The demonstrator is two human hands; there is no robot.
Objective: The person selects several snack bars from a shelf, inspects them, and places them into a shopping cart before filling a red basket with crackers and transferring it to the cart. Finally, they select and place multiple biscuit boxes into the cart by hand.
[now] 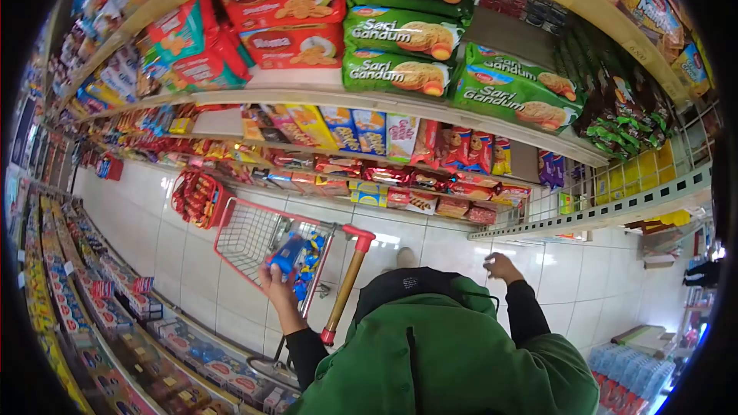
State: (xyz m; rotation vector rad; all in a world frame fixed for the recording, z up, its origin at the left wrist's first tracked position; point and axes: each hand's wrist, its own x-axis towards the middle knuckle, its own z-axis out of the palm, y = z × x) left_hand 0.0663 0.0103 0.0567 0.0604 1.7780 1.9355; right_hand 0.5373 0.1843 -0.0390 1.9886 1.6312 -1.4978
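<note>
My left hand (280, 289) is closed around a blue packet (288, 253), at the side of the red-trimmed shopping cart (244, 224). Several blue and yellow packets (310, 260) lie in the cart beside it. The cart's handle bar (346, 290) stands between my left arm and my body. Out to the right, my right hand (502, 267) hangs over the tiled floor, fingers loosely bent and apart, with nothing visible in them. It is near the lower end of the wire rack.
Ahead, a shelf holds green biscuit packs (400, 34) and red biscuit packs (296, 48), with smaller snacks (369, 129) below. A red basket (201, 198) full of packets stands by the cart. Another shelf (100, 300) runs along the left. Bottled drinks (632, 373) stand at lower right.
</note>
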